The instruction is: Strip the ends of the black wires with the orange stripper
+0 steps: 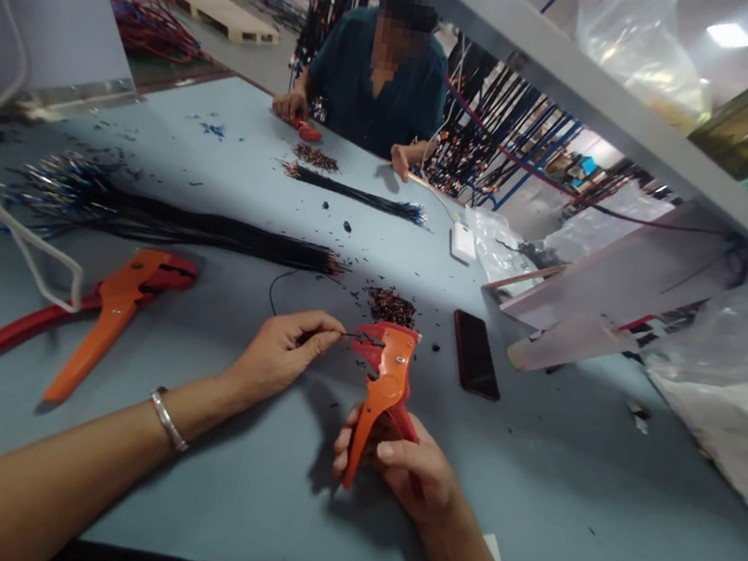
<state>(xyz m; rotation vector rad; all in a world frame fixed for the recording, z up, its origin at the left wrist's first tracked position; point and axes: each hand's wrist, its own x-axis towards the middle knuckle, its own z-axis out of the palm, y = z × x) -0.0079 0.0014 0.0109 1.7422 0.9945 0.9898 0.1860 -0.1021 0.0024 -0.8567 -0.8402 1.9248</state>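
My right hand (412, 474) is wrapped round the handles of an orange and red wire stripper (388, 372), held upright over the blue table (545, 494). My left hand (283, 351) pinches a thin black wire (330, 333) and holds its end in the stripper's jaws. The wire loops back behind my left hand. Just beyond the jaws lies a small pile of stripped wire bits (391, 306).
A second orange stripper (95, 309) lies at the left. A long bundle of black wires (164, 226) stretches across behind it. A dark phone (476, 354) lies to the right. Across the table a person works with another bundle (359, 194). Plastic bags sit at the right.
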